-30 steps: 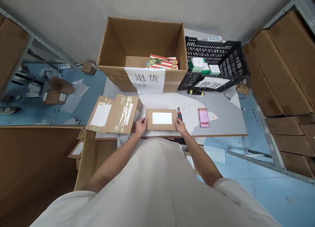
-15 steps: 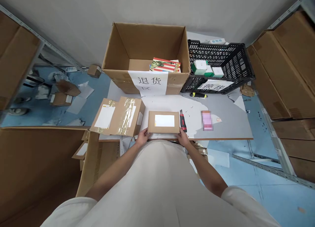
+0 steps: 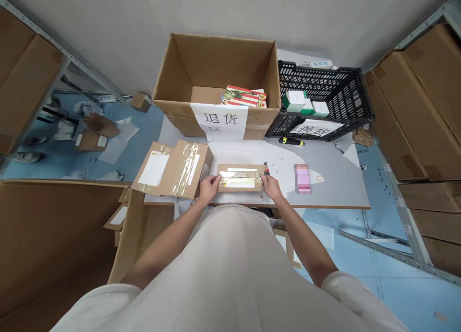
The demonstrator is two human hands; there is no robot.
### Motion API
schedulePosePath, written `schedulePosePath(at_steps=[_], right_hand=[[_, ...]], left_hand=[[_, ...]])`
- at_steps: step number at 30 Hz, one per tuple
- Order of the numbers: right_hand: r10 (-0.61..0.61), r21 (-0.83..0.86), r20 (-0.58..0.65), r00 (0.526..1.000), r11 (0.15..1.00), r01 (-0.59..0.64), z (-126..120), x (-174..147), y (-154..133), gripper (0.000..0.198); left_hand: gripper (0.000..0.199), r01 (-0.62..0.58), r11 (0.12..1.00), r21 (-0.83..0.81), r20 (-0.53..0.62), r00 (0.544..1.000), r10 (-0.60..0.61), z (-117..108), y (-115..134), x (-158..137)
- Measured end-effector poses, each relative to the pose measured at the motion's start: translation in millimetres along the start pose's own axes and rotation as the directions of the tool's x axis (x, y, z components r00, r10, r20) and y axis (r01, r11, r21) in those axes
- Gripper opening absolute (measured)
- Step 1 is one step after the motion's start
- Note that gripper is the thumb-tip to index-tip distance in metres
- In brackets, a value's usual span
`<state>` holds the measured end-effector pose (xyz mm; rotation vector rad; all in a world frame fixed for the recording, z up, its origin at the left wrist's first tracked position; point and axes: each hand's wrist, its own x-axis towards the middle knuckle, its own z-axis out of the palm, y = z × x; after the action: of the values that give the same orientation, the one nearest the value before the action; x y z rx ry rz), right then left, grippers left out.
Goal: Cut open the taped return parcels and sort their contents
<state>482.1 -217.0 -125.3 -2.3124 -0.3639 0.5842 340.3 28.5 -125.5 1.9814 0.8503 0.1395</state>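
Note:
Between my two hands is a small cardboard box, a taped side with white labels facing me. My left hand grips its left end and my right hand its right end, thumbs on the near face. A red and black utility knife lies just beyond my right hand, mostly hidden by it. To the left, close to my left hand, are taped cardboard boxes with white labels.
Behind stands a large open carton holding colourful books. Right of it, a black crate contains green-white boxes. A yellow-black knife and a pink pixelated item lie on the table. A big carton stands lower left.
The small box has been tipped so that a taped side with labels now shows. My hands have risen along its ends, and the right one now covers most of the red knife.

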Motion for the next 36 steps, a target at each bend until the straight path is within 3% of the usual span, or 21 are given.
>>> schedulePosePath(at_steps=[6, 10, 13, 17, 22, 25, 28, 32, 36], right_hand=[[0.063, 0.098, -0.007, 0.998, 0.993, -0.062, 8, 8, 8, 0.058], [0.115, 0.319, 0.009, 0.993, 0.941, -0.112, 13, 0, 28, 0.058], [0.064, 0.337, -0.008, 0.998, 0.94, -0.057, 19, -9, 44, 0.052], [-0.045, 0.294, 0.096, 0.994, 0.956, 0.015, 28, -18, 50, 0.065], [0.036, 0.317, 0.13, 0.991, 0.946, -0.076, 33, -17, 37, 0.053], [-0.001, 0.284, 0.102, 0.995, 0.958, -0.028, 22, -12, 27, 0.042], [-0.031, 0.119, 0.069, 0.997, 0.993, 0.022, 9, -7, 17, 0.033], [0.045, -0.078, 0.064, 0.997, 0.996, -0.04, 6, 0, 7, 0.036], [0.097, -0.085, 0.068, 0.993, 0.992, -0.091, 16, 8, 8, 0.041]], left_hand=[[0.045, 0.049, 0.998, -0.039, -0.013, 0.999, -0.05, 4, -4, 6], [0.041, 0.077, 0.968, -0.237, -0.013, 0.997, -0.082, 8, -30, -1], [0.049, 0.112, 0.919, -0.379, 0.083, 0.993, -0.086, 12, -53, -7], [0.052, 0.09, 0.932, -0.352, 0.207, 0.978, -0.016, 19, -67, -12], [0.049, 0.1, 0.935, -0.339, 0.223, 0.975, -0.024, 25, -62, -10], [0.048, 0.081, 0.941, -0.329, 0.204, 0.979, -0.014, 17, -52, -8], [0.045, 0.027, 0.977, -0.213, 0.1, 0.995, -0.006, 7, -36, -6], [0.043, 0.071, 0.997, -0.011, 0.038, 0.997, -0.071, 6, -19, 2], [0.042, 0.117, 0.993, -0.009, 0.038, 0.993, -0.116, 15, -19, 13]])
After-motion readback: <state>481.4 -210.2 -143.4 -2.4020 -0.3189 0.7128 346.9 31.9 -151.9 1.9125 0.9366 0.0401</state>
